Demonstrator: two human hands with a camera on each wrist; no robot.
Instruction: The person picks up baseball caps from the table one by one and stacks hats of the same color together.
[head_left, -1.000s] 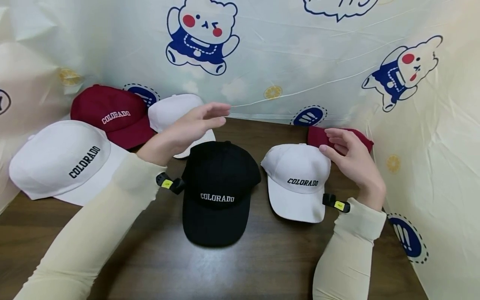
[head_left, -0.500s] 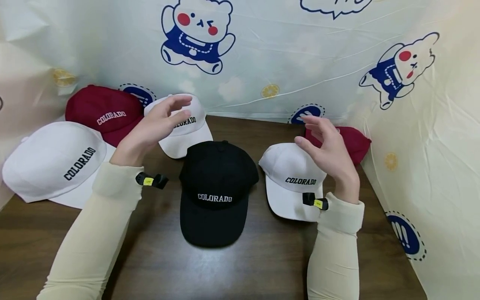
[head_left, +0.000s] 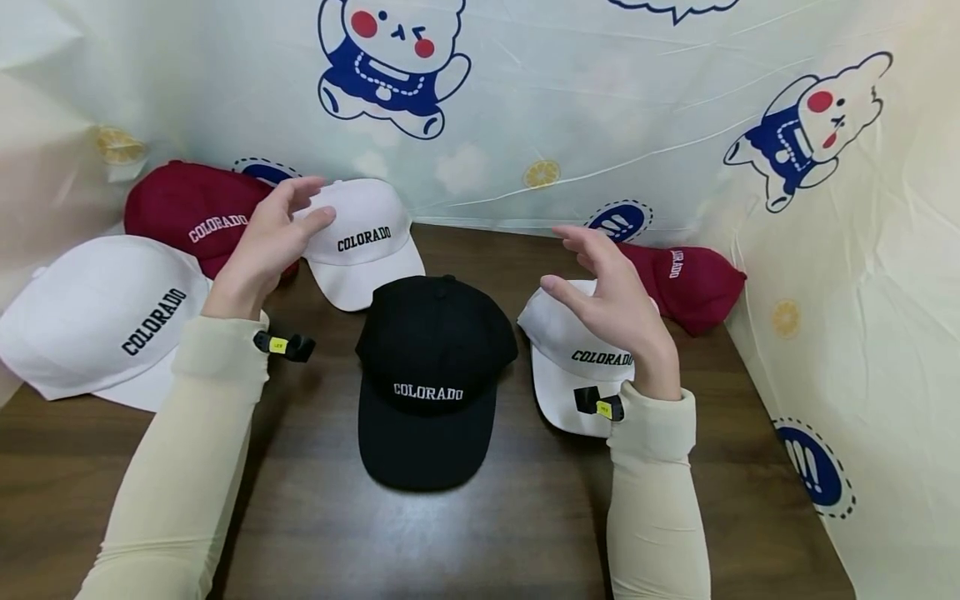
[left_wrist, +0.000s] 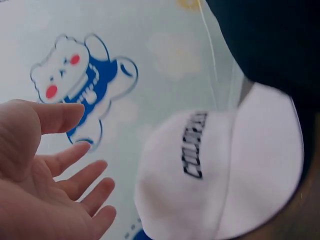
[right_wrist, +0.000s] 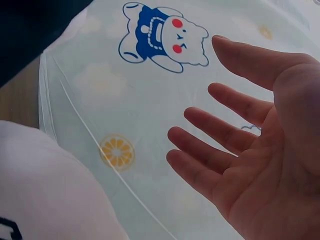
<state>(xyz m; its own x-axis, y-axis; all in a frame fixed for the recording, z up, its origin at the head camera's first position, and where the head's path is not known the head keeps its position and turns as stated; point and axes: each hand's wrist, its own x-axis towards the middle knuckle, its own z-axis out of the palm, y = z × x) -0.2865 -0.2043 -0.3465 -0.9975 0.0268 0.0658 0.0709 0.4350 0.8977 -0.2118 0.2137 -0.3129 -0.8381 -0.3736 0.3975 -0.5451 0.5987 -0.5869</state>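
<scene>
My left hand (head_left: 266,242) hovers between the red cap (head_left: 191,204) and the rear white cap (head_left: 360,237), fingers loosely spread and holding nothing. In the left wrist view the rear white cap (left_wrist: 200,185) lies apart from the fingertips. My right hand (head_left: 618,304) is raised over the right white cap (head_left: 573,379) and hides part of its crown. In the right wrist view its fingers (right_wrist: 210,125) are spread, with nothing in them. Between the two hands a black cap (head_left: 435,367) with COLORADO lettering rests on the table, brim toward me.
A large white cap (head_left: 97,317) lies at the left. Another red cap (head_left: 693,287) sits at the back right corner, against the curtain. A patterned curtain (head_left: 525,108) encloses the wooden table (head_left: 420,550) at the back and sides.
My left hand has moved left, uncovering the rear white cap. My right hand has also moved left, from beside the right white cap to over it. The caps stay in place.
</scene>
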